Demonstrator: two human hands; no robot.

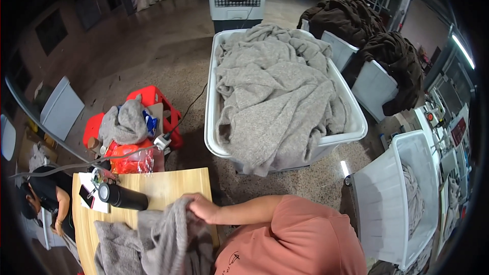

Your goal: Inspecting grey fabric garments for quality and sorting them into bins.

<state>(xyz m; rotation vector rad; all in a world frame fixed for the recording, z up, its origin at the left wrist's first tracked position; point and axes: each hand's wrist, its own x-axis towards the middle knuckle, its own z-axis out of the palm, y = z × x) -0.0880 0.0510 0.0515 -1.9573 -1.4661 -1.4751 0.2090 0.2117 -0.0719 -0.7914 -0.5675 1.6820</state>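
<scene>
My right hand (201, 209) is closed on the upper edge of a grey knitted cloth (170, 231), which hangs in folds over the wooden table (175, 181) and is partly smeared by motion. More grey knit (114, 247) lies beside it on the tabletop; I cannot tell whether both are one piece. My left hand does not show. Behind the cloth, a black bottle (125, 196) lies on its side near a phone (86, 196) and a white sheet.
A white wheeled bin (210, 140) heaped with grey knits (277, 91) stands beyond the table. Red stools (165, 109) carry cloth and bags; a cable (86, 164) with a socket crosses there. Another white bin (374, 209) is at right. At left, a person (56, 198) bends over.
</scene>
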